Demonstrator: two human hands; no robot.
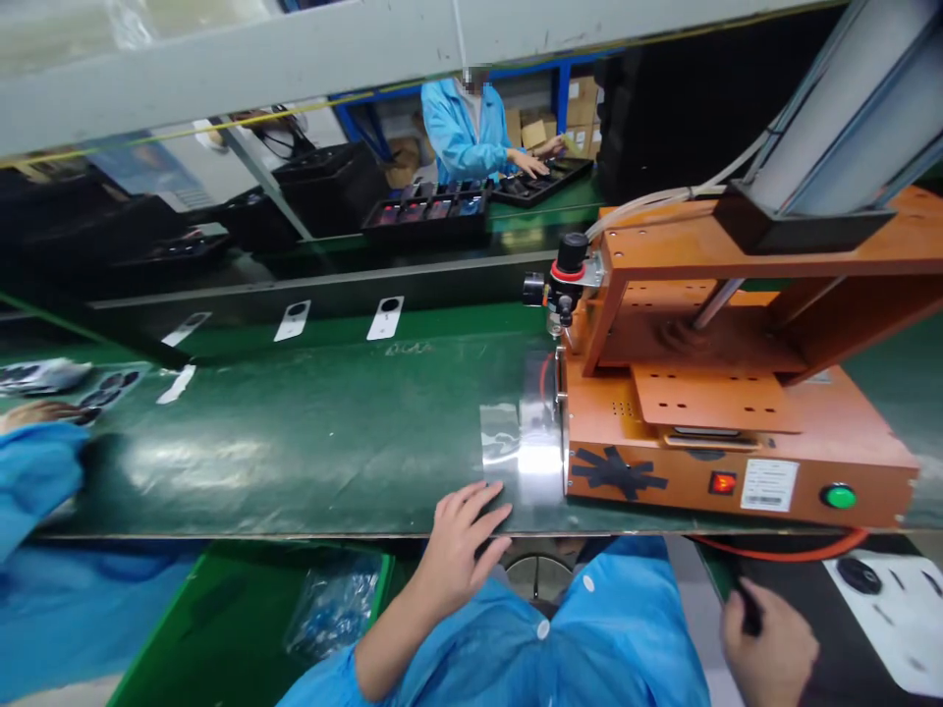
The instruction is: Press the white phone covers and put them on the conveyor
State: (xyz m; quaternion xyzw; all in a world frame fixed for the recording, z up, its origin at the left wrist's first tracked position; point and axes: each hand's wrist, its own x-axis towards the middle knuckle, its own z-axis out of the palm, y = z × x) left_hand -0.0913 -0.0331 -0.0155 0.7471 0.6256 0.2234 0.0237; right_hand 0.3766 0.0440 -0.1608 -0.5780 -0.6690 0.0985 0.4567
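Observation:
My left hand (pixel 463 542) rests over the front edge of the green bench (pixel 354 422), fingers spread and holding nothing. Just beyond its fingertips lies a clear plastic sheet (pixel 501 432). Low on the right, my right hand (pixel 770 643) is closed around a small black part (pixel 751 607); blur hides what kind it is. Beside that hand is a white panel (pixel 903 614) bearing a round black piece (pixel 859 575). An orange press machine (pixel 737 393) stands on the bench between and beyond my hands, its red switch (pixel 723 483) lit and its green button (pixel 839 496) at the front right.
White cards with black circles (pixel 385 318) lie along the far side. A green bin (pixel 243 609) with plastic bags sits below the bench at left. A co-worker's sleeve (pixel 36 471) reaches in from the left. Across the line, another person (pixel 471 128) handles black trays (pixel 427 214).

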